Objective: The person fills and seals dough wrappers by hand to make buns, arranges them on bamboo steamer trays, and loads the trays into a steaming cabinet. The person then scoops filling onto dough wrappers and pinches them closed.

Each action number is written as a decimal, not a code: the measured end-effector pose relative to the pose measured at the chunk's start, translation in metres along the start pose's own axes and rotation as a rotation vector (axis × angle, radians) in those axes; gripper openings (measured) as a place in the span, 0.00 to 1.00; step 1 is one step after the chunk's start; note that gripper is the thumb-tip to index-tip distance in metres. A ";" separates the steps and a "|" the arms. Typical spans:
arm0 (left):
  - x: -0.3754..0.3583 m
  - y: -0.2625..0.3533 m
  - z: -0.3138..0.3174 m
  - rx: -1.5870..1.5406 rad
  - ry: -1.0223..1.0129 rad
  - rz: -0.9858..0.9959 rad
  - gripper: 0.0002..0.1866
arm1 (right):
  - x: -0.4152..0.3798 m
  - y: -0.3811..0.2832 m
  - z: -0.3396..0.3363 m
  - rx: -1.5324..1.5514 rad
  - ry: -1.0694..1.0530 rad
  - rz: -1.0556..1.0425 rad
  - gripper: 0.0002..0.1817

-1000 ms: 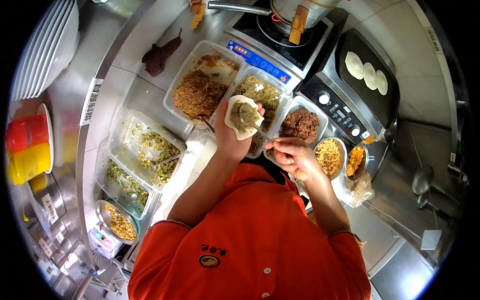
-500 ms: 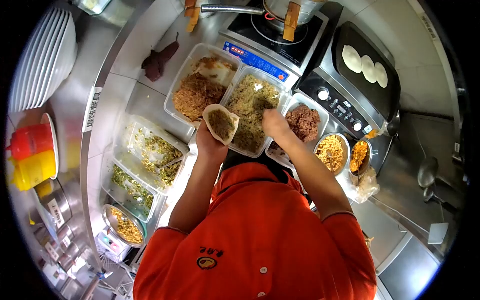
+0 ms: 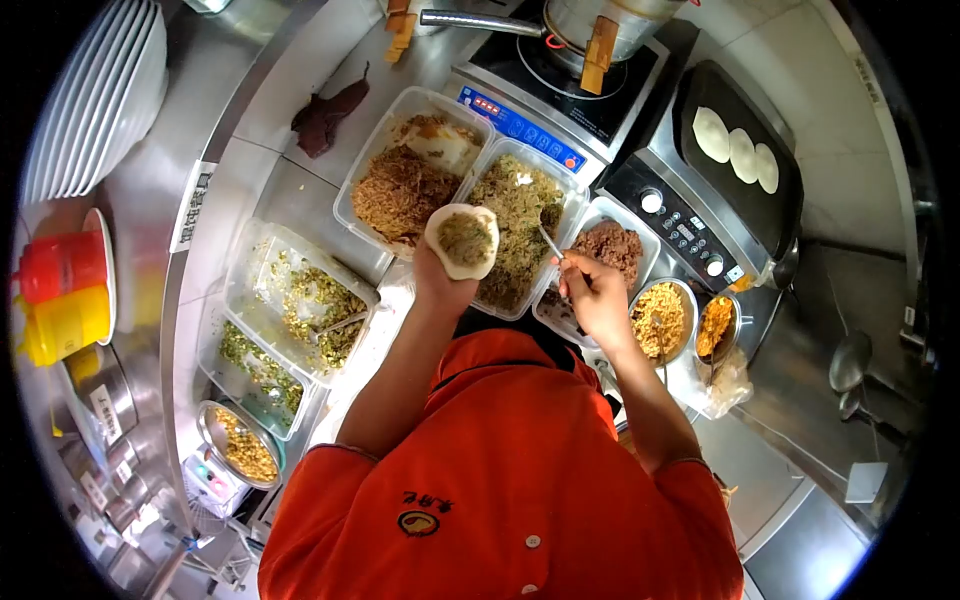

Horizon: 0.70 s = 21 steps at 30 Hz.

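My left hand is closed round a pale round dough wrapper with greenish-brown filling in its middle. The wrapper is held over the near edges of two plastic boxes. Pinched in my right hand is a metal spoon. Its bowl end reaches over the right side of the box of greenish-brown chopped filling, with dark filling at its tip. Left of that stands a box of brown shredded filling. A box of reddish-brown grains lies just beyond my right hand.
Three pale dough rounds lie on a black griddle. A pot stands on an induction cooker. Bowls of yellow bits and orange bits are at right, boxes of chopped greens at left, stacked white plates far left.
My right hand has moved right and toward me, and the spoon in it has come into sight. The filled wrapper in my left hand has shifted slightly right. The whole view has tilted a little.
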<state>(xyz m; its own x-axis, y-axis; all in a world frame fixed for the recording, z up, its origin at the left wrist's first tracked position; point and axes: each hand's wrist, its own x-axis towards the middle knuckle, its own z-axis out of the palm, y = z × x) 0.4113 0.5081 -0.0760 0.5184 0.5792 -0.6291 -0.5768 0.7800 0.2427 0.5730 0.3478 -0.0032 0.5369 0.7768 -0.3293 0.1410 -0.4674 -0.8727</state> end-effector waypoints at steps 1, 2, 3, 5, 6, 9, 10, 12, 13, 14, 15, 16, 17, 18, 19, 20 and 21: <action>0.015 -0.010 -0.017 0.444 -0.191 0.209 0.23 | -0.006 0.003 0.004 -0.042 0.043 -0.051 0.13; 0.030 -0.019 -0.034 0.835 -0.294 0.498 0.23 | -0.008 0.000 0.008 -0.044 0.043 -0.052 0.13; 0.038 -0.023 -0.023 0.360 -0.365 0.206 0.23 | -0.010 -0.003 0.014 -0.203 0.140 -0.273 0.13; 0.039 -0.032 -0.005 -0.139 -0.523 -0.050 0.21 | -0.013 -0.006 0.019 -0.390 0.168 -0.457 0.15; 0.036 -0.034 0.004 -0.140 -0.524 -0.053 0.21 | -0.015 -0.007 0.020 -0.392 0.170 -0.455 0.15; 0.027 -0.028 0.029 -0.172 -0.445 -0.040 0.19 | -0.029 -0.009 0.024 -0.147 0.260 -0.431 0.14; 0.022 -0.027 0.034 -0.174 -0.445 -0.042 0.19 | -0.030 -0.006 0.024 -0.149 0.260 -0.429 0.14; 0.012 -0.027 0.043 -0.105 -0.249 -0.043 0.18 | -0.032 0.003 0.022 0.559 -0.164 0.249 0.13; 0.004 -0.030 0.053 -0.031 -0.165 0.018 0.17 | -0.030 0.005 0.022 0.759 -0.223 0.373 0.12; -0.002 -0.027 0.056 -0.032 -0.167 0.016 0.17 | -0.028 0.003 0.017 0.758 -0.220 0.372 0.12; -0.007 -0.022 0.057 -0.048 -0.179 -0.019 0.17 | -0.025 -0.001 0.011 0.791 -0.259 0.444 0.11; -0.011 -0.017 0.055 -0.062 -0.186 -0.057 0.17 | -0.025 -0.005 0.009 0.828 -0.296 0.520 0.10; -0.002 -0.021 0.038 0.102 -0.239 0.053 0.17 | -0.025 -0.007 0.010 0.825 -0.304 0.530 0.11; 0.000 -0.020 0.037 0.103 -0.238 0.050 0.17 | -0.024 -0.009 0.010 0.826 -0.301 0.531 0.11; 0.001 -0.019 0.036 0.027 -0.323 0.006 0.18 | -0.023 -0.011 0.010 0.893 -0.320 0.573 0.12; 0.002 -0.018 0.035 -0.049 -0.409 -0.037 0.18 | -0.022 -0.012 0.010 0.959 -0.341 0.614 0.13; 0.002 -0.017 0.034 -0.049 -0.409 -0.035 0.18 | -0.022 -0.009 0.006 0.958 -0.342 0.614 0.13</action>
<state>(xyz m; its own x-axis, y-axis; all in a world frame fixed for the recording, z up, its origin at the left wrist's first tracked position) 0.4436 0.5043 -0.0566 0.7406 0.6067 -0.2889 -0.5788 0.7943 0.1844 0.5548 0.3375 0.0097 0.0268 0.6732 -0.7389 -0.8200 -0.4080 -0.4015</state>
